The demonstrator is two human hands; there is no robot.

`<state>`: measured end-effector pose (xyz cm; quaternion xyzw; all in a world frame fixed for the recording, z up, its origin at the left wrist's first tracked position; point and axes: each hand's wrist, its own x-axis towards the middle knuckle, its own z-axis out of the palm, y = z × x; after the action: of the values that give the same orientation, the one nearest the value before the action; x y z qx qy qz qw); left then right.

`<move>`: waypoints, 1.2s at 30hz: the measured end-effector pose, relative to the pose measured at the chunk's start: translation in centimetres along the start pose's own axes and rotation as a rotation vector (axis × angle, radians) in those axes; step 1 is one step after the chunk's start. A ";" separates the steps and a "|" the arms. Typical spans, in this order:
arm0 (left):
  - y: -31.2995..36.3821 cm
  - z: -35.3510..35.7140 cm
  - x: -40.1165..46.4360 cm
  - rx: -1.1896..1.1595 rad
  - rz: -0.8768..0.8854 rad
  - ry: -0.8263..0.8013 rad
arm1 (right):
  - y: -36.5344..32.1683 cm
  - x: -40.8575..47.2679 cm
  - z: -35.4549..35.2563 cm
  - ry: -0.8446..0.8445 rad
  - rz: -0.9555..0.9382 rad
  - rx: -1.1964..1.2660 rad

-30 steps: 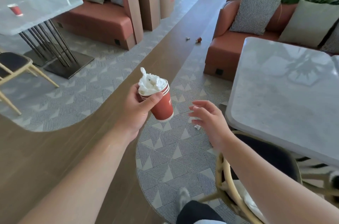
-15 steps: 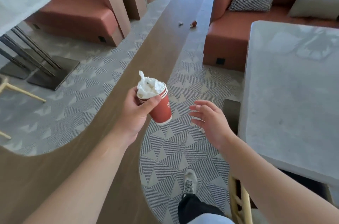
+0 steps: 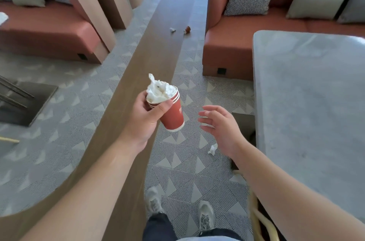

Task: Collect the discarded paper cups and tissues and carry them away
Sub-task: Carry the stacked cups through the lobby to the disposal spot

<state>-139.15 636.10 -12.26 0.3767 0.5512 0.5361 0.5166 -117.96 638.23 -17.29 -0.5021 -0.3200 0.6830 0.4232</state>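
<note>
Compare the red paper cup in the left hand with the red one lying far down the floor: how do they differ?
The held red paper cup stack is gripped by the left hand, tilted but rim-up; the far red paper cup lies tipped over on the floor. The held one is stuffed with crumpled white tissue; what the far one holds cannot be told, and a tissue wad lies beside it. Both are red with pale bases.

Floor: patterned grey carpet [image 3: 187,171] w/ wood strip [image 3: 158,53] down the middle. Crumpled tissue [image 3: 212,149] on carpet nr table base. Further off, 2nd tissue [image 3: 172,30] on wood; tipped red cup [image 3: 187,29] beside it.
</note>
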 end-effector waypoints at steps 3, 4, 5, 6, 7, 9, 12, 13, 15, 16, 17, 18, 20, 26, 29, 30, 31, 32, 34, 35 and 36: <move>-1.2 -0.4 3.6 -0.012 -0.021 -0.064 | 0.4 2.3 0.5 0.063 0.003 0.007; -1.5 -0.5 4.9 -0.010 -0.030 -0.097 | 0.5 3.1 0.7 0.087 0.005 0.000; -1.7 -0.6 6.2 -0.006 -0.041 -0.131 | 0.5 3.9 1.0 0.116 0.008 -0.005; -1.9 -0.8 7.6 -0.005 -0.057 -0.163 | 0.5 4.6 1.3 0.151 0.013 -0.005; -2.1 -0.9 9.0 -0.006 -0.074 -0.193 | 0.5 5.3 1.6 0.191 0.018 0.000; -2.5 -1.2 11.8 -0.002 -0.105 -0.255 | 0.5 6.5 2.4 0.271 0.027 0.021; -3.1 -1.9 16.3 0.013 -0.128 -0.373 | 1.1 8.4 3.7 0.343 0.029 0.036; -3.4 -2.0 17.7 0.016 -0.140 -0.407 | 1.4 9.0 4.1 0.369 0.036 0.028; -4.1 -2.1 20.2 0.031 -0.169 -0.454 | 2.2 10.1 4.7 0.426 0.048 0.018; -4.6 -2.0 21.1 0.039 -0.181 -0.466 | 2.6 10.6 4.7 0.449 0.053 0.020; -5.2 -1.9 21.9 0.048 -0.194 -0.474 | 2.9 11.1 4.7 0.472 0.059 0.024; -5.8 -1.7 22.6 0.058 -0.210 -0.481 | 3.2 11.7 4.5 0.496 0.065 0.031; -7.1 -1.2 23.6 0.074 -0.242 -0.495 | 3.8 12.8 3.8 0.540 0.072 0.039; -13.9 1.0 26.0 0.104 -0.318 -0.487 | 9.3 17.4 -0.9 0.595 0.151 -0.111; -19.8 2.7 27.2 0.128 -0.353 -0.510 | 15.2 20.8 -4.9 0.645 0.218 -0.211; -22.1 3.3 27.5 0.136 -0.360 -0.521 | 17.5 22.0 -6.2 0.658 0.239 -0.233; -24.4 3.8 28.0 0.144 -0.361 -0.528 | 19.9 23.3 -7.5 0.664 0.257 -0.265; -26.9 4.2 28.4 0.156 -0.360 -0.533 | 22.4 24.5 -8.8 0.665 0.269 -0.307; -32.3 4.8 29.5 0.181 -0.361 -0.527 | 27.9 27.3 -11.5 0.647 0.291 -0.399; -35.0 4.9 30.1 0.191 -0.367 -0.513 | 30.7 28.8 -12.8 0.629 0.314 -0.437; -37.8 5.1 30.6 0.201 -0.376 -0.504 | 33.7 30.3 -14.3 0.610 0.347 -0.467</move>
<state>-134.50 661.49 -53.87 0.4385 0.5160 0.2642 0.6868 -117.13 650.92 -63.05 -0.8100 -0.2370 0.4735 0.2521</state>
